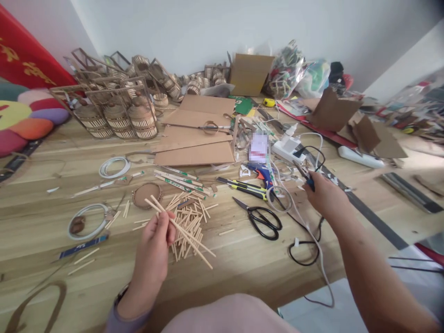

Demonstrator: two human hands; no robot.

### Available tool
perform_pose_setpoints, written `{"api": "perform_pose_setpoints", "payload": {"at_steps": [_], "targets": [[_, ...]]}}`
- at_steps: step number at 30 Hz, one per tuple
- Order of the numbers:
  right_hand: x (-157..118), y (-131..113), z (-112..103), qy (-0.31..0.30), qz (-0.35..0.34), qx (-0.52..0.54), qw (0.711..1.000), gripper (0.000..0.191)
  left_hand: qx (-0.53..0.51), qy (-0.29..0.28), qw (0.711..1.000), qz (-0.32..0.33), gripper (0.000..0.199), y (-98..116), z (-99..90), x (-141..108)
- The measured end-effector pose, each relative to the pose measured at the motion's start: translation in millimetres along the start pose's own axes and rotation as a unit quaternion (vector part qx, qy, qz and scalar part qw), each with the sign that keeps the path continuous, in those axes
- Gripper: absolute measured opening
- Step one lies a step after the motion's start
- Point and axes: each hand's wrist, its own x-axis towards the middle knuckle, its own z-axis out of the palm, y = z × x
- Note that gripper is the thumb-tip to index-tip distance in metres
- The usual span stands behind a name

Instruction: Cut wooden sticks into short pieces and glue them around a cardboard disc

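Note:
My left hand (155,245) is closed, pinching a couple of thin wooden sticks (198,245) that cross each other. Below them a loose pile of short wooden sticks (190,219) lies on the table. My right hand (326,196) reaches out to the right, closed round a pair of pliers (304,174) with dark jaws and a blue handle; fingers hide most of the handle. Close to that hand lies a white power strip (287,150) with cables plugged in. A round cardboard piece with a rim (147,195) rests beside the stick pile.
Black-handled scissors (262,222), yellow-black cutter knives (243,186) and a blue glue gun (264,175) lie between my hands. Cardboard sheets (197,150) sit behind. Small stick-covered lanterns (116,118) stand at the back left. Cables (321,263) trail over the front edge.

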Motion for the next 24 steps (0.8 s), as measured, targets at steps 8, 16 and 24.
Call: {"api": "perform_pose_setpoints", "payload": {"at_steps": [8, 16, 24], "targets": [[-30.2, -67.1, -3.5, -0.007, 0.056, 0.019, 0.998, 0.029, 0.113, -0.090, 0.988, -0.046, 0.048, -1.3, 13.9, -9.3], [-112.1, -187.1, 8.1, -0.359, -0.184, 0.376, 0.834, 0.024, 0.202, -0.143, 0.969, -0.021, 0.034, -23.4, 19.9, -8.1], [-101.1, -191.3, 16.6, -0.331, -0.155, 0.399, 0.841, 0.021, 0.267, -0.121, 0.956, 0.022, 0.040, -14.4, 17.1, -3.3]]}}
